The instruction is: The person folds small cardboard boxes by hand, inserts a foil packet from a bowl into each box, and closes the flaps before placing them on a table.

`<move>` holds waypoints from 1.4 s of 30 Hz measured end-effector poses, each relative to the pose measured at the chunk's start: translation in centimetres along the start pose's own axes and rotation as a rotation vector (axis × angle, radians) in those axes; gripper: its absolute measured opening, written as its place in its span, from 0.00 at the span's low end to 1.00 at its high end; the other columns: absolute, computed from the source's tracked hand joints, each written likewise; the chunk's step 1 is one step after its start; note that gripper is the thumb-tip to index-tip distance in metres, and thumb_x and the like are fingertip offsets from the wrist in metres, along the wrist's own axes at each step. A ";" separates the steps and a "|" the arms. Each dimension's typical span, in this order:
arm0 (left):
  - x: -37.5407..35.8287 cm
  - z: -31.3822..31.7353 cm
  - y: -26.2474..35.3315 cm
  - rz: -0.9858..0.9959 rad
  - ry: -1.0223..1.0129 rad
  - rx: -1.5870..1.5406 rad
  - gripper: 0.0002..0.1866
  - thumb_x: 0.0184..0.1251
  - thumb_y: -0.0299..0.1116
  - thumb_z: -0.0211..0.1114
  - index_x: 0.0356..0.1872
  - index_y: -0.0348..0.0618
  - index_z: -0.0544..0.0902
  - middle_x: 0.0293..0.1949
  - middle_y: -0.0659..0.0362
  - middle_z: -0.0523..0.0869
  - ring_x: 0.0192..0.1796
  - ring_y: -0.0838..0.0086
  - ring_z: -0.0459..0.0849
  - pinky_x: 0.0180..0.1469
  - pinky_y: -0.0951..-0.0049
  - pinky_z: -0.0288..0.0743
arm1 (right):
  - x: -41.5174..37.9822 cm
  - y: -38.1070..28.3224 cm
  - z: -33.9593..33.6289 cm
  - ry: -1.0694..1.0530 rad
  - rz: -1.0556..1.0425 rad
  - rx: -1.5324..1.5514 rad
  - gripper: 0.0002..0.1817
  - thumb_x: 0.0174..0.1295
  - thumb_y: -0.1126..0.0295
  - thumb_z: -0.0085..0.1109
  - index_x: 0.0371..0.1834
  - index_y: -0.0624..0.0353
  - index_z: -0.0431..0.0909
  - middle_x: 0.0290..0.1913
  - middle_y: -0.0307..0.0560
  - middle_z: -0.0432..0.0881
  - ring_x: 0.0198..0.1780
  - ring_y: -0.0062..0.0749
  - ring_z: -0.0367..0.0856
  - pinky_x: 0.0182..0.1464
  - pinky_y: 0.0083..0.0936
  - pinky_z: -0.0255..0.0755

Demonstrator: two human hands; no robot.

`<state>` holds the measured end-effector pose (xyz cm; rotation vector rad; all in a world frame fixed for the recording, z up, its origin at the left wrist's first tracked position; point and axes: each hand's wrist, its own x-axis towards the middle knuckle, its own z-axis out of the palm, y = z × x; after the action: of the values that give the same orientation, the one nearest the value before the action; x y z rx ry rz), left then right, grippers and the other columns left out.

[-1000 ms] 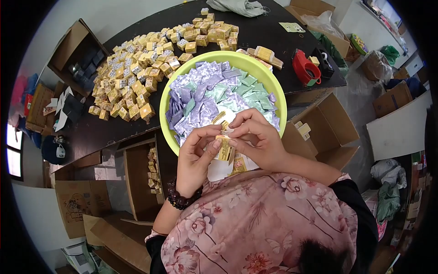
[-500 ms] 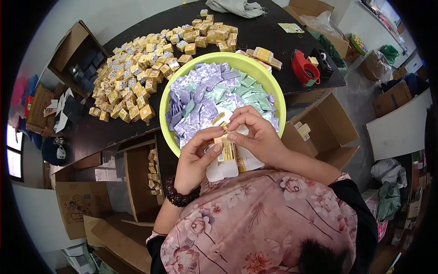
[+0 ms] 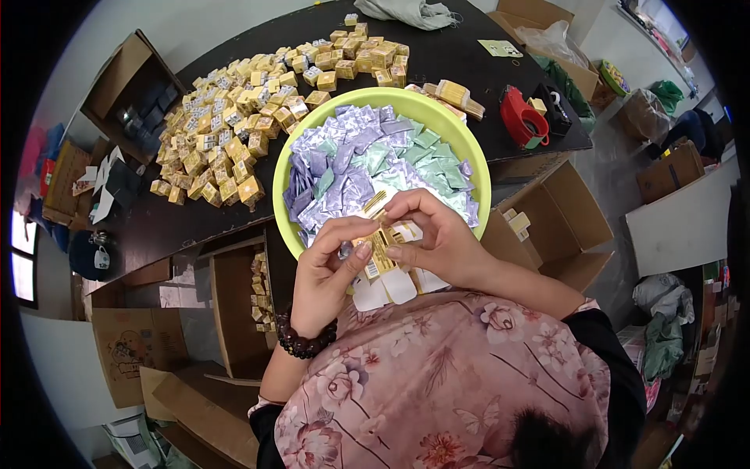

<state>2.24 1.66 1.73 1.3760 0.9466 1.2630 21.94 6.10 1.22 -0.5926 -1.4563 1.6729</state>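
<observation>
Between my hands is a partly unfolded yellow and white carton (image 3: 380, 258), its white flaps hanging below my fingers. My left hand (image 3: 332, 258) pinches its left side between thumb and fingers. On its right and top edge, my right hand (image 3: 437, 242) grips it with thumb and bent fingers. More flat cartons (image 3: 426, 281) lie under and beside it, partly hidden by my hands. Just beyond them stands a lime-green basin (image 3: 478, 148) full of purple and green sachets (image 3: 344, 160).
Many small yellow boxes (image 3: 226, 141) are heaped on the black table (image 3: 234, 227). A red tape dispenser (image 3: 522, 117) stands at the right, near flat carton bundles (image 3: 453, 98). Cardboard boxes (image 3: 566, 211) stand beside and below the table.
The carton between my hands has tilted and its white flaps have shifted. My left hand has moved slightly left and my right hand has curled a little around the top edge.
</observation>
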 end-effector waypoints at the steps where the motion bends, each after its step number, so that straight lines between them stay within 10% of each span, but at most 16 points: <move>1: 0.0 -0.1 -0.1 0.019 -0.065 0.037 0.14 0.67 0.21 0.62 0.53 0.35 0.80 0.54 0.54 0.78 0.58 0.72 0.75 0.62 0.74 0.68 | 0.0 0.3 -0.1 0.009 -0.029 -0.004 0.17 0.58 0.81 0.65 0.48 0.59 0.69 0.54 0.41 0.68 0.61 0.25 0.70 0.53 0.23 0.79; 7: -0.4 -0.1 -0.1 -0.060 -0.067 -0.050 0.18 0.71 0.25 0.60 0.60 0.36 0.76 0.56 0.55 0.77 0.61 0.71 0.74 0.65 0.73 0.65 | 0.3 -0.3 -1.1 -0.073 -0.015 -0.114 0.15 0.61 0.78 0.62 0.50 0.60 0.71 0.53 0.43 0.73 0.57 0.27 0.74 0.52 0.24 0.78; 12: -1.6 -2.1 -0.5 -0.304 -0.279 -0.217 0.19 0.73 0.27 0.57 0.63 0.36 0.72 0.60 0.55 0.76 0.63 0.75 0.73 0.65 0.73 0.66 | 1.9 -0.3 -8.9 0.157 -0.254 -1.439 0.15 0.59 0.73 0.56 0.50 0.64 0.77 0.49 0.57 0.79 0.51 0.53 0.77 0.55 0.37 0.74; 16: -2.0 -3.5 -1.0 -0.379 -0.301 -0.352 0.19 0.73 0.27 0.57 0.63 0.36 0.69 0.59 0.54 0.77 0.60 0.73 0.77 0.63 0.73 0.70 | 3.3 -0.9 -10.9 0.002 0.298 -1.581 0.17 0.59 0.72 0.59 0.52 0.62 0.77 0.53 0.57 0.78 0.51 0.52 0.78 0.58 0.38 0.71; 20: -2.1 -3.6 -0.6 -0.337 -0.034 -0.392 0.18 0.73 0.29 0.58 0.60 0.39 0.65 0.54 0.54 0.79 0.56 0.72 0.80 0.59 0.69 0.78 | 4.2 -1.4 -10.3 -0.045 0.459 -1.566 0.17 0.56 0.71 0.62 0.50 0.63 0.78 0.48 0.56 0.80 0.51 0.50 0.78 0.56 0.39 0.72; 23: -1.8 -3.1 -0.5 -0.276 0.037 -0.380 0.18 0.73 0.30 0.59 0.58 0.41 0.62 0.52 0.53 0.79 0.54 0.71 0.81 0.59 0.67 0.79 | 4.0 -0.6 -11.6 -0.031 0.212 -1.484 0.14 0.52 0.74 0.66 0.42 0.66 0.78 0.47 0.60 0.79 0.45 0.54 0.80 0.50 0.41 0.75; 31: -1.0 -0.8 -1.7 -0.177 0.096 -0.298 0.19 0.74 0.29 0.57 0.60 0.45 0.60 0.53 0.54 0.78 0.54 0.71 0.81 0.58 0.68 0.78 | 0.8 -4.4 -1.3 0.295 -0.368 -0.600 0.15 0.57 0.78 0.68 0.45 0.63 0.75 0.40 0.43 0.81 0.41 0.23 0.81 0.41 0.20 0.76; 33: -0.8 0.5 -1.2 -0.152 0.077 -0.304 0.20 0.73 0.29 0.58 0.59 0.45 0.60 0.53 0.54 0.78 0.54 0.72 0.80 0.58 0.71 0.76 | 0.4 -4.4 0.0 0.193 -0.436 -0.984 0.12 0.57 0.76 0.69 0.41 0.62 0.76 0.37 0.43 0.81 0.37 0.24 0.82 0.39 0.20 0.76; 42: -1.0 1.4 -2.3 0.012 0.138 -0.321 0.21 0.72 0.28 0.60 0.58 0.47 0.60 0.55 0.53 0.76 0.57 0.70 0.79 0.60 0.69 0.74 | 0.4 -2.6 0.9 0.121 -0.412 -0.740 0.10 0.58 0.78 0.62 0.42 0.61 0.75 0.34 0.48 0.81 0.34 0.44 0.82 0.36 0.30 0.75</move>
<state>3.68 0.89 -0.64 1.0558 0.7871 1.4626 21.74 5.93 3.92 -0.7032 -1.9429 0.7427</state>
